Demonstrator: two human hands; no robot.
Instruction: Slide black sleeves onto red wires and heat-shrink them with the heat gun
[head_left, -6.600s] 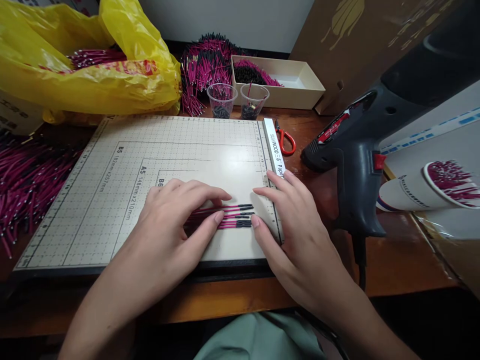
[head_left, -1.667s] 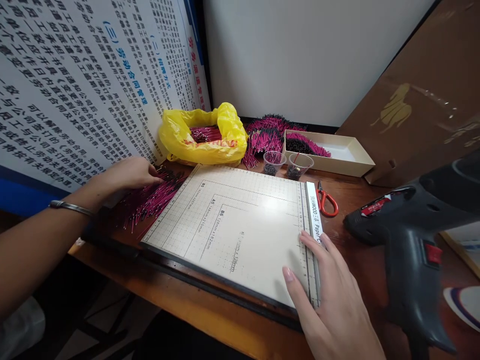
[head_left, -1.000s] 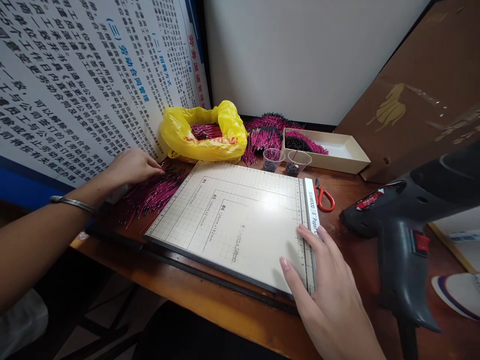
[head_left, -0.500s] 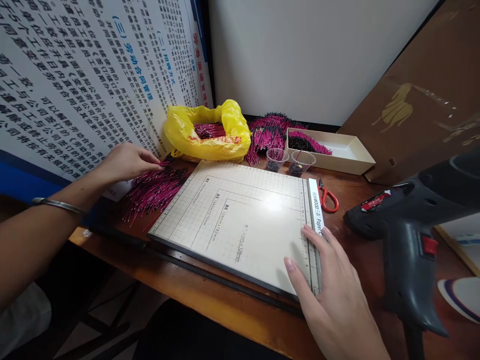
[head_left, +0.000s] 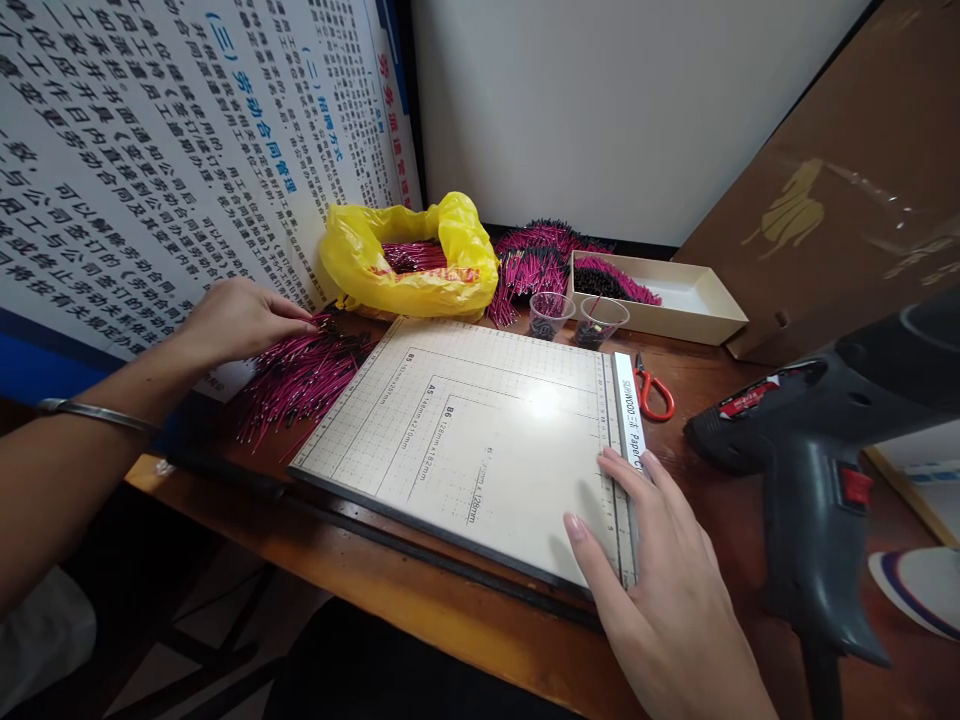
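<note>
One loose pile of magenta wires (head_left: 300, 385), thin, glossy and black-sleeved, too many to count, lies at ten o'clock, taking the paper cutter (head_left: 517, 470) as the dial's centre. The left hand (head_left: 240, 315) reaches over the pile's far edge, palm down, wrist slightly bent, thumb and fingertips pinched together; whether they grip a wire I cannot tell. One metal bangle (head_left: 97, 412) rings that wrist. The right hand (head_left: 667, 560) lies at four o'clock, its fingers spread across the cutter's right-hand rail, thumb apart over the board, loose and gripping nothing. The cutter is one flat, cream rectangle with printed grid lines and a dark edge.

Beyond it, one crinkled yellow plastic bag (head_left: 412, 295) at eleven holds more wires, and one heap (head_left: 532, 268) bristles past twelve. Two clear plastic cups, one (head_left: 550, 322) beside the other (head_left: 602, 320), stand towards one. One shallow cream box (head_left: 675, 325), partly filled with wires, sits at two; one pair of red-handled snips (head_left: 656, 397) lies near three, before one dark heat gun (head_left: 810, 500).
</note>
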